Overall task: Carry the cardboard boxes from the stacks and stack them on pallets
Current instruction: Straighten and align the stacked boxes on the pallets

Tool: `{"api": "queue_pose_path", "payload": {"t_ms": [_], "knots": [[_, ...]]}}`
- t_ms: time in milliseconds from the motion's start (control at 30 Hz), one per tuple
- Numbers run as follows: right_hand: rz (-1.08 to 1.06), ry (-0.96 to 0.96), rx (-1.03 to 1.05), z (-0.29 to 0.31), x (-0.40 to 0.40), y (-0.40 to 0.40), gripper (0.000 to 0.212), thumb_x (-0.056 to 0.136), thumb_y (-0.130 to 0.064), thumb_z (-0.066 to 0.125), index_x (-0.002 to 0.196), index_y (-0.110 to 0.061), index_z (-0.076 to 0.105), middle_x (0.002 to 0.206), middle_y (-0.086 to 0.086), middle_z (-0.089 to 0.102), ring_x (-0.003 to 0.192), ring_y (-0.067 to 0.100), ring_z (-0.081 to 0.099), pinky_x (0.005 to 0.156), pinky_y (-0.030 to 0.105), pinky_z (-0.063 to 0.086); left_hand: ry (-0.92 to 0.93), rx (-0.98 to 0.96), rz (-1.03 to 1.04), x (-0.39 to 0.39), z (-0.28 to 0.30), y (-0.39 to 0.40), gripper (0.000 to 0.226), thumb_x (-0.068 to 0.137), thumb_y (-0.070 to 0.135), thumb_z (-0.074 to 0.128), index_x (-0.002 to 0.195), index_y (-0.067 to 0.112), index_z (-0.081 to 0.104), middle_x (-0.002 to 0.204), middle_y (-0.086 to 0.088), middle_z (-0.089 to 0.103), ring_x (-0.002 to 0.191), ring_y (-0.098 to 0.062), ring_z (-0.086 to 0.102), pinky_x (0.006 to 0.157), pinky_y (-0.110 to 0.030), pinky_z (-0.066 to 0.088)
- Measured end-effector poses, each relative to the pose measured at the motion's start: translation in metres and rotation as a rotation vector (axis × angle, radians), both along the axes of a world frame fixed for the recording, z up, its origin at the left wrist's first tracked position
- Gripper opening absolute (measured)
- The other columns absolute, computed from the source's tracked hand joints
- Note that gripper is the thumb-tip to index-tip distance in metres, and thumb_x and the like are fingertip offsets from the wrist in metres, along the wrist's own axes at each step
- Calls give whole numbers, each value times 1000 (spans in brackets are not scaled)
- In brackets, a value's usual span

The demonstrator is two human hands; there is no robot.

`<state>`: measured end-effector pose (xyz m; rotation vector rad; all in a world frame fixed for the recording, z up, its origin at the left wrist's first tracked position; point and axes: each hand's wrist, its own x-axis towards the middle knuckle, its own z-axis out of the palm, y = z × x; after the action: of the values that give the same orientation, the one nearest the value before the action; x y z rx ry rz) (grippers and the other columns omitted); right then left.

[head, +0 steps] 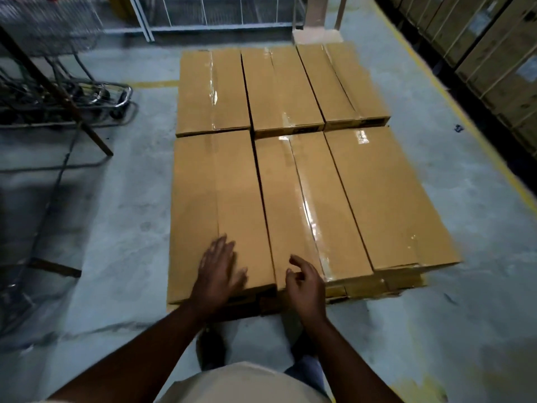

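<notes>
Both hands sit at the near end of the box layer. Left hand (219,267) lies flat, fingers spread, on the near-left box (215,199), holding nothing. Right hand (305,282) hovers over the middle box (290,205), fingers loosely curled, empty; contact unclear. Boxes: six long flat cartons, two rows of three, tops taped, packed tight edge to edge, more layers below at the near edge. The pallet is barely visible, hidden under the load.

Handling guess: stiff cardboard, long and awkward, probably moderate weight; glossy tape (309,205) looks slippery, so grip bare cardboard at the short ends or under the long edges, two hands.

Floor (122,228) is grey concrete, scuffed, with yellow lines (465,123) right. Wire carts (58,91) left, more stacks (494,53) of boxes far right, metal racking behind.
</notes>
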<state>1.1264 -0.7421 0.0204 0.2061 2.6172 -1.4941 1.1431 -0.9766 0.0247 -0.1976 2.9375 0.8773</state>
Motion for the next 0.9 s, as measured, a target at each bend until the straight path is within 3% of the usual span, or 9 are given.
{"api": "queue_pose_path", "payload": {"t_ms": [133, 233, 367, 500, 667, 800, 900], "knots": [[103, 97, 154, 10, -39, 86, 37, 98, -21, 62, 134, -28, 64, 126, -13, 66, 111, 6, 62, 90, 35, 58, -138, -114, -321, -22, -6, 99, 93, 92, 62, 61, 164, 25, 15, 170, 5, -7, 156, -15, -11, 129, -46, 1], [172, 58, 236, 12, -74, 113, 39, 96, -24, 62, 135, -24, 65, 130, -5, 67, 118, 18, 61, 96, 37, 54, -163, -188, -414, -36, -9, 156, 96, 93, 61, 61, 165, 18, 13, 172, -1, -6, 157, -19, -13, 129, -47, -3], [275, 49, 167, 20, -96, 132, 37, 94, -28, 62, 130, -24, 68, 130, -5, 68, 119, 19, 62, 98, 39, 54, -187, -289, -348, -48, -11, 204, 89, 95, 48, 59, 164, 12, 16, 173, -11, 0, 159, -32, 3, 126, -47, 2], [56, -49, 127, 9, -105, 190, 40, 94, -28, 60, 133, -26, 66, 128, 0, 68, 117, 23, 64, 96, 46, 57, -222, -302, -278, -54, -11, 218, 78, 99, 37, 56, 163, 12, 19, 172, -15, 6, 158, -35, 9, 126, -49, 11], [-101, -86, 206, 0, -110, 250, 43, 96, -26, 62, 138, -20, 63, 128, 6, 70, 114, 24, 66, 97, 48, 57, -235, -289, -371, -80, -17, 250, 89, 98, 49, 59, 164, 14, 11, 173, -12, -2, 159, -31, 2, 127, -47, 7], [-96, -153, 154, -3, -117, 279, 45, 98, -20, 66, 141, -14, 60, 132, 9, 68, 119, 27, 65, 103, 43, 54, -258, -223, -325, -96, -14, 290, 87, 97, 53, 58, 163, 17, 15, 171, -9, 15, 156, -31, 19, 123, -52, 26], [-82, -176, 134, 1, -132, 298, 39, 98, -17, 66, 137, -13, 63, 123, 11, 72, 112, 28, 67, 94, 35, 51, -310, -206, -276, -109, -9, 319, 98, 90, 58, 67, 163, 19, 15, 171, -9, 12, 155, -32, 17, 120, -55, 30]]}}
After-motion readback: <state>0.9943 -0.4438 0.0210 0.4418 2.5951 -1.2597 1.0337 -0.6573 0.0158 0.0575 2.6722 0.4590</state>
